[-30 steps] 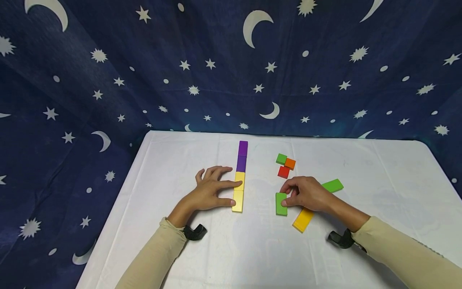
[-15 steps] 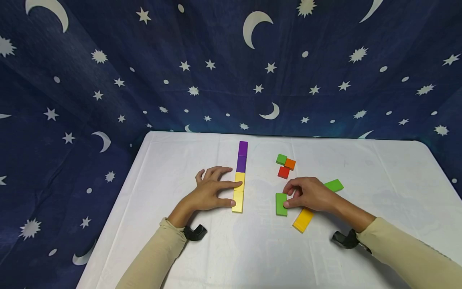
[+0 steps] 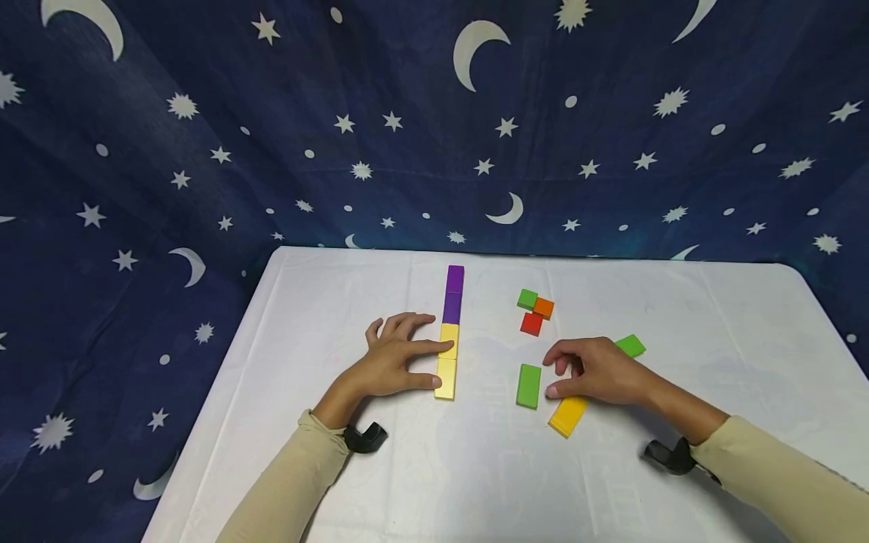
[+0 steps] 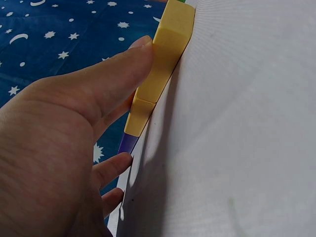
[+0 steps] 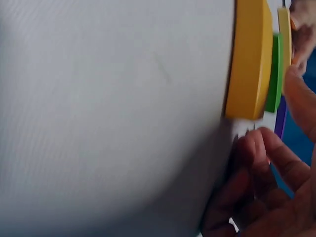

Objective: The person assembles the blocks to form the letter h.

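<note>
Pale yellow blocks (image 3: 446,383) and purple blocks (image 3: 452,309) lie end to end in one straight row. My left hand (image 3: 388,366) rests against the row from its left side, index finger on the farther yellow block and thumb at the nearer one. In the left wrist view the thumb lies along the side of the yellow block (image 4: 167,54). A green block (image 3: 529,386) lies flat to the right of the row. Just right of it is my right hand (image 3: 604,369), fingers loosely bent and holding nothing. Beneath that hand, an amber block (image 3: 567,417) is partly hidden.
Farther back sit three small squares: green (image 3: 527,299), orange (image 3: 543,308) and red (image 3: 532,324). Another green block (image 3: 631,345) shows behind the right hand. A white cloth (image 3: 380,483) covers the table, with a dark blue star-patterned curtain (image 3: 407,90) behind.
My right hand has let go of the green block and drawn back to the right, leaving a gap. The left hand stays on the yellow blocks.
</note>
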`<action>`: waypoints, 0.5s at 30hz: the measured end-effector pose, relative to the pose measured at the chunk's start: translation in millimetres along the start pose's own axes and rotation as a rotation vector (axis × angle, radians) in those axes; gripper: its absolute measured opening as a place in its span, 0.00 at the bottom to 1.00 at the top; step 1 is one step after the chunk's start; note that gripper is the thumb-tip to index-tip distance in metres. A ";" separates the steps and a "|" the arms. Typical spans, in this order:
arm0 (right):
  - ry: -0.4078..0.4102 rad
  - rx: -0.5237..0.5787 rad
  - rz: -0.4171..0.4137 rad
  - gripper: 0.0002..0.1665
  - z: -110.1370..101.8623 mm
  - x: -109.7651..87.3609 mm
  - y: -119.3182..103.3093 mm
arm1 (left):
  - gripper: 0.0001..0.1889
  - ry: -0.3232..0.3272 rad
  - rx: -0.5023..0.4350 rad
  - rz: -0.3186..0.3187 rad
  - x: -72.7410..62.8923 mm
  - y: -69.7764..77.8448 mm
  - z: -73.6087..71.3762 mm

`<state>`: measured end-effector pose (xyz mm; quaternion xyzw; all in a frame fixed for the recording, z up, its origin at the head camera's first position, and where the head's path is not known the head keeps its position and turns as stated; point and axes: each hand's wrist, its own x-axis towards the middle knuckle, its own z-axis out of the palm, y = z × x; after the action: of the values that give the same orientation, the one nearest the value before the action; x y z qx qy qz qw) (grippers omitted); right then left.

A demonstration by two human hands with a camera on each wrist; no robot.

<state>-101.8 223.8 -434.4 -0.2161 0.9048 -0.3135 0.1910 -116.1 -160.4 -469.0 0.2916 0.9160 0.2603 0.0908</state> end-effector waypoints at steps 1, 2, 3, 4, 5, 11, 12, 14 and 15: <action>0.006 -0.016 -0.014 0.27 2.6 0.6 -1.5 | 0.31 0.000 0.000 -0.001 -0.3 -0.1 -0.1; 0.012 -0.031 -0.027 0.28 5.1 1.4 -3.4 | 0.31 0.001 -0.002 -0.002 -0.6 -0.2 -0.2; 0.015 -0.047 -0.038 0.29 7.3 2.3 -5.2 | 0.31 0.001 -0.002 -0.002 -0.8 -0.3 -0.3; 0.019 -0.062 -0.046 0.30 9.4 3.2 -6.8 | 0.31 0.003 -0.003 -0.001 -1.0 -0.3 -0.4; 0.023 -0.074 -0.053 0.30 11.1 4.1 -8.4 | 0.31 0.004 -0.003 0.000 -1.1 -0.3 -0.4; 0.028 -0.082 -0.067 0.28 13.1 7.9 -13.0 | 0.31 0.005 -0.009 0.002 -0.8 -0.4 0.3; 0.024 -0.078 -0.070 0.28 12.5 8.2 -13.1 | 0.31 0.005 -0.009 0.003 -0.7 -0.4 0.4; 0.016 -0.070 -0.072 0.27 11.0 8.8 -13.3 | 0.31 0.006 -0.008 0.002 -0.5 -0.6 0.6; 0.011 -0.065 -0.070 0.27 10.4 9.0 -13.4 | 0.31 0.006 -0.007 0.002 -0.4 -0.6 0.6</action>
<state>-100.8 204.6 -435.1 -0.2517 0.9074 -0.2918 0.1678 -115.8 -160.8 -469.8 0.2916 0.9150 0.2643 0.0888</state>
